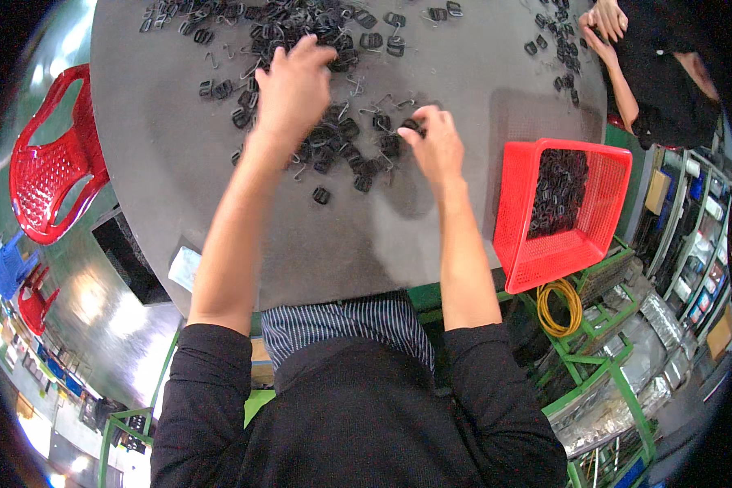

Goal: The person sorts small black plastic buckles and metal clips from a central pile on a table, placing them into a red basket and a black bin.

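A heap of small black plastic buckles (325,146) lies on the grey table between my forearms, with thin wire hooks (298,172) mixed in. My left hand (295,89) reaches over the far part of the pile, fingers apart and slightly blurred; I see nothing in it. In my right hand (437,148), thumb and fingers pinch a black buckle (412,127) just above the right side of the heap. One loose buckle (321,195) rests nearer to me, apart from the others.
A red plastic basket (519,220), partly filled with black pieces, stands at the table's right edge. Another person's hands (603,32) work at the far right beside more buckles (565,53). Red chair (57,163) at left; a white packet (185,267) lies near the front left edge.
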`<state>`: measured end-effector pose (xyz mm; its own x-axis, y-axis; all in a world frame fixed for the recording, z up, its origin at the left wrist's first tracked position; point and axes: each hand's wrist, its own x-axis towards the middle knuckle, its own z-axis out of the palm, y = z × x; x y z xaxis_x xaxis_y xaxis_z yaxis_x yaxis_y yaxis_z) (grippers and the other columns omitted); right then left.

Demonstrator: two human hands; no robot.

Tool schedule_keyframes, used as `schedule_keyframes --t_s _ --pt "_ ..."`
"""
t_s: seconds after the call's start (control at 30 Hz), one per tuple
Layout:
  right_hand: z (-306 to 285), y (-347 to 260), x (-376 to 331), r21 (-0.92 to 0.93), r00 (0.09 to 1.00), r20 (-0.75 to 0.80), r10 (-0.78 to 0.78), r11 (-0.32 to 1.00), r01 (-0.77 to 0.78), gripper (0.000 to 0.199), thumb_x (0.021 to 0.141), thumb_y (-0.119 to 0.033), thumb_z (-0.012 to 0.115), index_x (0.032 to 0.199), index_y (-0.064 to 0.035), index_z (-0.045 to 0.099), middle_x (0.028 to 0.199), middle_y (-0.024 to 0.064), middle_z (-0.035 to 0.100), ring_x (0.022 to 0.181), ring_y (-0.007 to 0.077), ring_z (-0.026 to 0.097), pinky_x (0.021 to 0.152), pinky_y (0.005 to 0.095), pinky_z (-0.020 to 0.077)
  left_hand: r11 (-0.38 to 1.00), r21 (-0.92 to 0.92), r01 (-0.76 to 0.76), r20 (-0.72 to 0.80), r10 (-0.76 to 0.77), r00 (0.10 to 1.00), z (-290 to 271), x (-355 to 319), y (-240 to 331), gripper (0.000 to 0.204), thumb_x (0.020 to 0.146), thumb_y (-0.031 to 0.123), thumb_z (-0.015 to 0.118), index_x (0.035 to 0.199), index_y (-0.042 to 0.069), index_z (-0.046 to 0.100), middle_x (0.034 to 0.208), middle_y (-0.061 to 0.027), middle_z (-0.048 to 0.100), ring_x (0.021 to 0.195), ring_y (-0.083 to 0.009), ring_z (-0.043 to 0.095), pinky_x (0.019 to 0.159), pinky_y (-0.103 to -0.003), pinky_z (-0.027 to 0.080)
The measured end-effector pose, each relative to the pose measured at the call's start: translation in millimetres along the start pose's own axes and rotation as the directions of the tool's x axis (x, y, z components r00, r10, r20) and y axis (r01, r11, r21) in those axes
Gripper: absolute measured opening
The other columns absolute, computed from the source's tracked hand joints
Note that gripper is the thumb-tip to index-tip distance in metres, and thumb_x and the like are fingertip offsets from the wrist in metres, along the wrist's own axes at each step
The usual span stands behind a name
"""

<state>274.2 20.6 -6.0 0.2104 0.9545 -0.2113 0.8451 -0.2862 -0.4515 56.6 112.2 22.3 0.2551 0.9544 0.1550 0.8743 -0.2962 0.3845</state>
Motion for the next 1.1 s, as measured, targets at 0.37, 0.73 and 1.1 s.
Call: schedule_keyframes --t_s 0.37,0.73,1.1 --pt "-32.4 61.5 -39.9 0.917 0.899 0.331 0.287 0.127 -0.378 0.022 0.077 -0.016 0.07 0.092 -0.0077 0.057 0.075 0.0 0.057 0.068 0.0084 0.057 0.055 0.02 0.046 0.692 -0.658 0.297 0.458 0.055 0.887 36.4 -55.5 65.2 0.024 0.075 0.013 0.069 0.095 0.004 0.061 0.074 -0.008 0.064 0.066 -0.0178 0.061 0.061 -0.03 0.049" --pt "-14.1 65.2 -58.0 0.649 0.865 0.3 0.402 0.579 -0.494 0.018 0.073 -0.019 0.072 0.073 -0.0043 0.062 0.062 -0.0012 0.056 0.052 0.0058 0.047 0.049 0.0225 0.0384 0.369 -0.476 0.798 0.858 -0.007 0.514 -0.9 -48.3 3.8 0.024 0.089 0.028 0.057 0.096 0.006 0.066 0.072 0.0054 0.054 0.061 -0.0041 0.047 0.056 -0.017 0.039" --pt "17.2 34.1 -24.6 0.289 0.956 -0.252 0.151 0.954 -0.074 0.017 0.073 -0.018 0.069 0.073 -0.0052 0.058 0.08 0.0114 0.058 0.076 0.0304 0.057 0.069 0.0396 0.045 0.946 -0.28 0.162 0.331 -0.063 0.942 68.2 -103.1 75.8 0.024 0.072 0.018 0.071 0.088 0.004 0.058 0.077 -0.011 0.057 0.068 -0.0269 0.057 0.062 -0.037 0.045"
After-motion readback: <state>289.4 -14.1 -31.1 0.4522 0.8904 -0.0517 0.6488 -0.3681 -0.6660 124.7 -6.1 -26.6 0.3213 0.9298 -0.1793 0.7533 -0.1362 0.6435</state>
